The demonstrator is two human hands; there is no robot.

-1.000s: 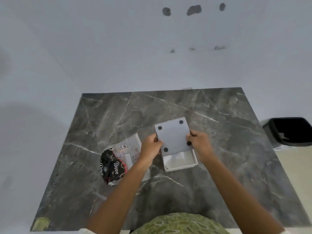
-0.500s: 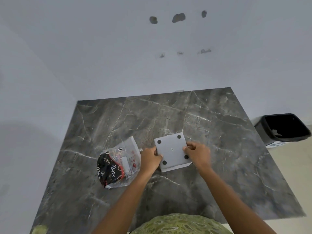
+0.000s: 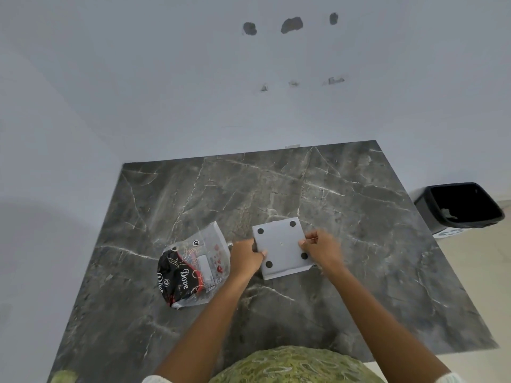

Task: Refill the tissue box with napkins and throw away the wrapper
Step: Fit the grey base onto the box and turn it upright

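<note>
- At mid-surface, the tissue box [image 3: 280,248] is gripped between both hands, underside up, with four dark feet at its corners.
- Left hand [image 3: 246,257] is clamped on the box's left edge; right hand [image 3: 320,248] is clamped on the right edge, fingers curled over the rim.
- Change from one second ago: an open white cavity was exposed below a partly slid base panel; now that cavity is no longer seen and the panel is seated nearly flush, with only a thin lip showing along the near edge.
- Meaning, as a judgement: the base is being closed over the napkins, so the refill step is taken as almost complete. The napkins themselves are hidden inside; their presence cannot be confirmed from this view.
- Box is also held lower and flatter against the marble surface [image 3: 359,272] than before.
- Wrapper [image 3: 193,268] lies just left of the left hand, crumpled, clear plastic with black and red print, apparently emptied; it is not touched.
- Bin [image 3: 460,207] is seen off the right edge of the surface, well apart from the wrapper, lined in black.
- Remaining, as judged: panel pressed fully home, box turned upright, wrapper carried to the bin.
- Risk: a panel left slightly proud could slip open when the box is flipped.
</note>
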